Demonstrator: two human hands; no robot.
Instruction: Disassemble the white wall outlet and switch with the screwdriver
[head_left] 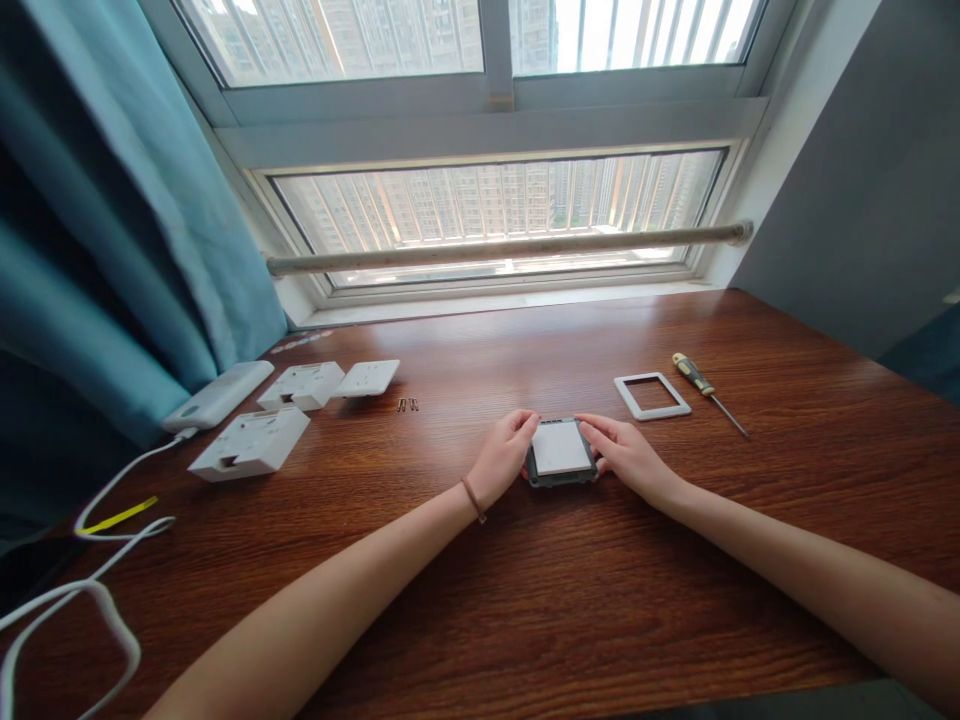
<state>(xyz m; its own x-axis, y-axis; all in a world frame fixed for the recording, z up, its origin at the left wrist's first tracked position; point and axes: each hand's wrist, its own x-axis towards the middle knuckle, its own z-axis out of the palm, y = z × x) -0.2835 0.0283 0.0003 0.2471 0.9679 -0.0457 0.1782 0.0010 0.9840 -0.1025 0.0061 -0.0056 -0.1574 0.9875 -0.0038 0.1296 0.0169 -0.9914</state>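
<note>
Between my two hands is a wall switch [561, 447] with a white face and a dark grey surround, held near the tabletop. My left hand [508, 452] grips its left edge, thumb on top. My right hand [624, 455] closes on the right edge, with the fingers partly hidden beneath. To the right of my right hand lies a white square frame [640, 411]. Beyond it rests a screwdriver [694, 376] with a yellow and grey handle. Several small brass-coloured screws [407, 405] lie to the left, beyond my left hand.
Two white wall boxes [255, 447] and a white socket plate [367, 379] occupy the left side of the wooden table [465, 580]. Near the blue curtain [150, 200] are a white power strip [219, 396], its looping cable [112, 620] and a yellow strip [124, 515].
</note>
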